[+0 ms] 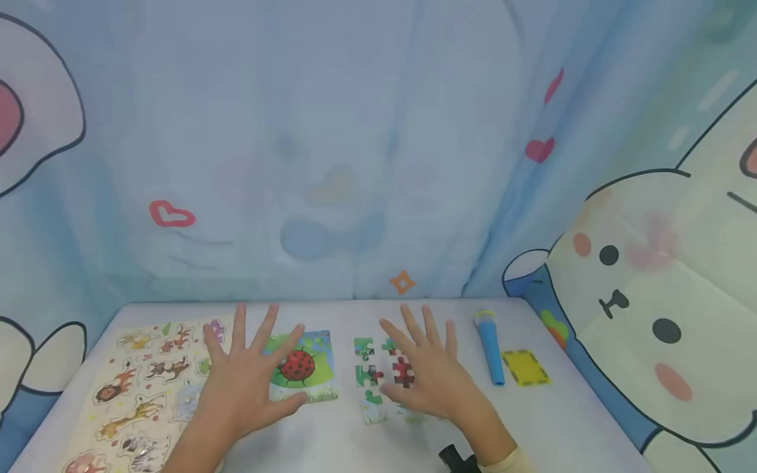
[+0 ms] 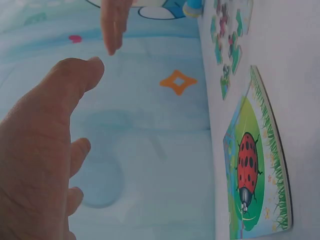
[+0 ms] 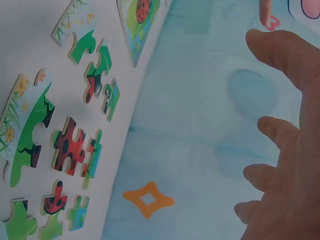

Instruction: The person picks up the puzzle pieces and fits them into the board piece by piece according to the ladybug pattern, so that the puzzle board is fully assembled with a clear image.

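Both hands hover above the white table with fingers spread, holding nothing. My left hand (image 1: 242,387) is between an animal puzzle board (image 1: 133,401) and a square ladybug picture board (image 1: 322,358), hiding part of each. In the left wrist view the ladybug board (image 2: 272,165) lies flat, apart from the hand. My right hand (image 1: 434,371) is over loose jigsaw pieces (image 1: 363,374) and covers some of them. The right wrist view shows several pieces, including a red spotted piece (image 3: 69,146) and a grassy corner piece (image 3: 75,22), lying separated on the table.
Right of the pieces lie a blue toy microphone (image 1: 491,348) with a yellowish top and a yellow square (image 1: 525,368). A black object (image 1: 458,460) shows beside the right wrist. Behind the table hangs a blue cartoon curtain (image 1: 355,164).
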### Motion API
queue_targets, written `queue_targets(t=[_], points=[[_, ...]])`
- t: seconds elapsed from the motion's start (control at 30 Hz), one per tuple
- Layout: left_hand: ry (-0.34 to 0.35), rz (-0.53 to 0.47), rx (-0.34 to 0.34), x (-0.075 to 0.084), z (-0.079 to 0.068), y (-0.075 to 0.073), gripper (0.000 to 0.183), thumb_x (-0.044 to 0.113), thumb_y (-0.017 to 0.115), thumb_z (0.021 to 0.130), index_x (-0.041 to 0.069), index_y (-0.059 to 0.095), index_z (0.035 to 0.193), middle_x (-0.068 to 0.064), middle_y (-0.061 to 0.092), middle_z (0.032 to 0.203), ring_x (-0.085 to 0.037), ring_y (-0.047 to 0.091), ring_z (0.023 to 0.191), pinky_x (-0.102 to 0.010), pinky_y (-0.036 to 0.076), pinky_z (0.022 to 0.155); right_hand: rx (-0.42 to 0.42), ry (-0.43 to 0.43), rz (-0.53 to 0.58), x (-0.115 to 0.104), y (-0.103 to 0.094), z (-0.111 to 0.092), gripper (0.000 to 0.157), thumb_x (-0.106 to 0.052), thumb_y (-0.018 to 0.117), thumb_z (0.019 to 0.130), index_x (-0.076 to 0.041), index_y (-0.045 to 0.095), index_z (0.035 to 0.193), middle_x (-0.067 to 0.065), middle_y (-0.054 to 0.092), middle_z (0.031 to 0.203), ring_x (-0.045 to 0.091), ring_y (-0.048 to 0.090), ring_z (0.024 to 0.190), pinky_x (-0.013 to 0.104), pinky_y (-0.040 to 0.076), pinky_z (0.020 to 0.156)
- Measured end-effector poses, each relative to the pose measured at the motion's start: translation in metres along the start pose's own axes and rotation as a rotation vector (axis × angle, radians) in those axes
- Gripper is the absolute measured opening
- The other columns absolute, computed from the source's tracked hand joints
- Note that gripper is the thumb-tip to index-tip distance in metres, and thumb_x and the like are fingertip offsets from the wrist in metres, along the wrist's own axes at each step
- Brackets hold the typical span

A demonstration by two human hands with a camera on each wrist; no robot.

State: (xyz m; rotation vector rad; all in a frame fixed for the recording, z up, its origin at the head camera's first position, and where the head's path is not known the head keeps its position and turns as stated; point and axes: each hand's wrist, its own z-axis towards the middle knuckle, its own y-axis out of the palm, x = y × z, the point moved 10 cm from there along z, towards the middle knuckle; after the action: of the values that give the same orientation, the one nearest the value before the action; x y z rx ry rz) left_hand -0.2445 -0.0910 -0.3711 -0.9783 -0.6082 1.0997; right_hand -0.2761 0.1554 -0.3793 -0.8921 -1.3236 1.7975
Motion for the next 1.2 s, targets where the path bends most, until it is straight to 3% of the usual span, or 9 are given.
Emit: queue_targets(t=[0.3,0.53,0.9,1.2], points=[[-0.032,-0.043,-0.019,-0.016,0.003,0.011,0.093,0.081,0.056,0.072,0.037,0.035,0.151,-0.014,0.022,0.160,-0.054,0.011,0.141,-0.081,0.008,0.102,0.020,-0.026,0.072,0.012,0.012,0.025,0.093,-0.055,0.072,0.080,-0.029,0.026,0.155,0.012,0.018,0.161,0.039,0.013,0.146,0.071,0.019,0.107],[-0.116,-0.172,-0.115,-0.036,-0.010,0.047,0.086,0.066,0.064,0.079,0.030,0.037,0.152,-0.018,0.027,0.157,-0.056,0.013,0.140,-0.074,0.016,0.107,-0.031,-0.003,0.163,0.023,0.034,0.043,0.086,-0.036,0.078,0.080,-0.022,0.034,0.153,0.016,0.034,0.154,0.037,0.031,0.140,0.064,0.031,0.103],[-0.190,-0.337,-0.223,-0.065,-0.035,0.098,0.074,0.051,0.064,0.088,0.014,0.044,0.148,-0.022,0.038,0.150,-0.055,0.019,0.138,-0.065,0.014,0.113,-0.184,0.028,0.184,0.023,0.067,0.070,0.069,-0.017,0.073,0.083,-0.021,0.046,0.146,0.007,0.046,0.146,0.031,0.040,0.136,0.064,0.031,0.105],[-0.136,-0.392,-0.223,-0.062,-0.039,0.107,0.058,0.024,0.061,0.091,0.000,0.048,0.142,-0.015,0.043,0.149,-0.043,0.026,0.141,-0.060,0.009,0.116,-0.344,0.068,0.103,0.024,0.101,0.082,0.043,-0.018,0.069,0.087,-0.020,0.063,0.130,-0.003,0.060,0.132,0.024,0.049,0.127,0.058,0.027,0.105]])
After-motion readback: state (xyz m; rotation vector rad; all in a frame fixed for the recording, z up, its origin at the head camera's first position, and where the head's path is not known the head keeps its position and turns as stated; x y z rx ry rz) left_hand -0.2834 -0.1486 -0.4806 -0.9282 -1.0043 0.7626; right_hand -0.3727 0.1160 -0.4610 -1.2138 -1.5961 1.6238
